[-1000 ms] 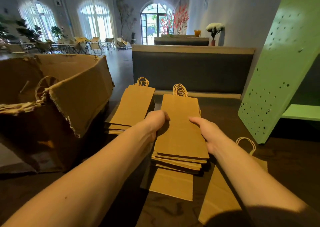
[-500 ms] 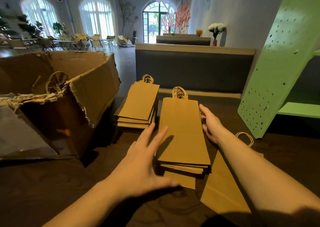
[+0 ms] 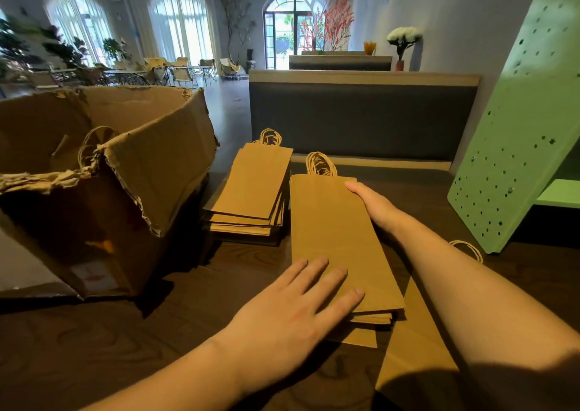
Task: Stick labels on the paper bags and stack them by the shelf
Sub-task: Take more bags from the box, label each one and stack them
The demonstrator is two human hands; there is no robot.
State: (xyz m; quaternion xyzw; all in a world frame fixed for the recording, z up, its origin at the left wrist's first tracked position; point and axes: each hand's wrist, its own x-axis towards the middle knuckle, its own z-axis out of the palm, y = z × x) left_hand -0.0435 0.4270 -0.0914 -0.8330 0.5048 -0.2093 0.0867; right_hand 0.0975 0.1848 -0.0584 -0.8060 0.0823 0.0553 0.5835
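Observation:
A stack of flat brown paper bags (image 3: 332, 231) with twine handles lies in the middle of the dark wooden table (image 3: 94, 341). My left hand (image 3: 295, 310) rests flat on its near left corner, fingers straight and spread. My right hand (image 3: 373, 206) lies against the stack's far right edge, thumb on top. A second stack of paper bags (image 3: 254, 188) sits just to the left and further back. One single paper bag (image 3: 414, 341) lies under my right forearm. No labels are visible.
A large torn cardboard box (image 3: 131, 172) with bag handles showing inside stands at the left. A green perforated shelf panel (image 3: 518, 147) leans at the right, with a green shelf board beside it. A dark bench back runs behind the table.
My left hand has moved from the stack's left side onto its near corner and flattened. My right hand stays along the right edge. The view has shifted slightly closer.

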